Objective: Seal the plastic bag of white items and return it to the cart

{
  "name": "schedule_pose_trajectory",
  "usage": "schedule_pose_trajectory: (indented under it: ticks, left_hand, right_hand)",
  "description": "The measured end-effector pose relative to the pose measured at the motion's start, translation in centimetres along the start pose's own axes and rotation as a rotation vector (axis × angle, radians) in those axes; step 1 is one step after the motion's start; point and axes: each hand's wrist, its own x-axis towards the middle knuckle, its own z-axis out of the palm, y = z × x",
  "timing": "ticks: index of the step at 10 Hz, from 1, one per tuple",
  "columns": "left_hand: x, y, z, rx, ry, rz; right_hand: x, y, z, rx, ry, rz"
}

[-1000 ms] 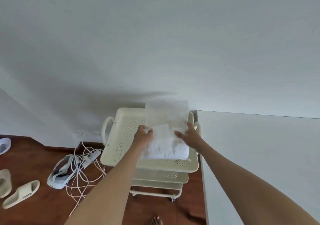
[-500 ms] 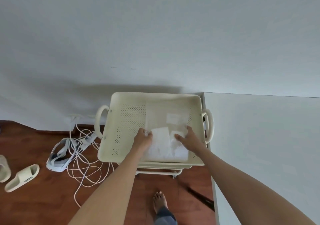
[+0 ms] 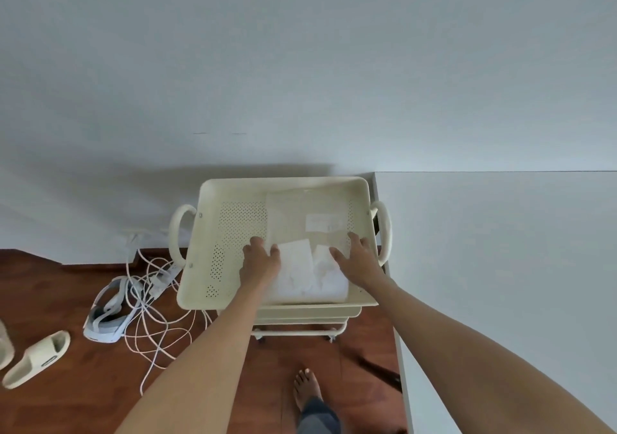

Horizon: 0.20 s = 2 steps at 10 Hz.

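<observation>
The clear plastic bag (image 3: 300, 220) with white folded items (image 3: 303, 273) lies flat in the right half of the cream cart's top tray (image 3: 230, 230). A white label shows on the bag's far part. My left hand (image 3: 262, 260) grips the bag's left edge, thumb on top. On the bag's right side my right hand (image 3: 355, 260) presses down, fingers spread over the white items. I cannot tell whether the bag's seal is closed.
The cart has curved handles on both sides (image 3: 178, 233) and lower shelves. A white tabletop (image 3: 500, 266) adjoins it on the right. On the wooden floor at left lie a white headset (image 3: 107, 316), tangled cables (image 3: 160, 306) and beige slippers (image 3: 36, 357). My bare foot (image 3: 305, 387) stands below the cart.
The bag went from held upright above the tray to lying flat inside it. Both hands came down with it, and the view tilted further down over the cart.
</observation>
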Motion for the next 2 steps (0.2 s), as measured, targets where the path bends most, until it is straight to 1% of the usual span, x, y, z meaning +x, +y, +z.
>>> schedule_pose_trajectory:
  ticks: [1, 2]
  left_hand:
    - [-1.9, 1.8, -0.8, 0.085, 0.101, 0.101]
    - [-3.7, 4.4, -1.0, 0.114, 0.181, 0.189]
  right_hand:
    - [-1.1, -0.5, -1.8, -0.195, 0.178, -0.263]
    - [-1.7, -1.0, -4.1, -0.227, 0.238, -0.470]
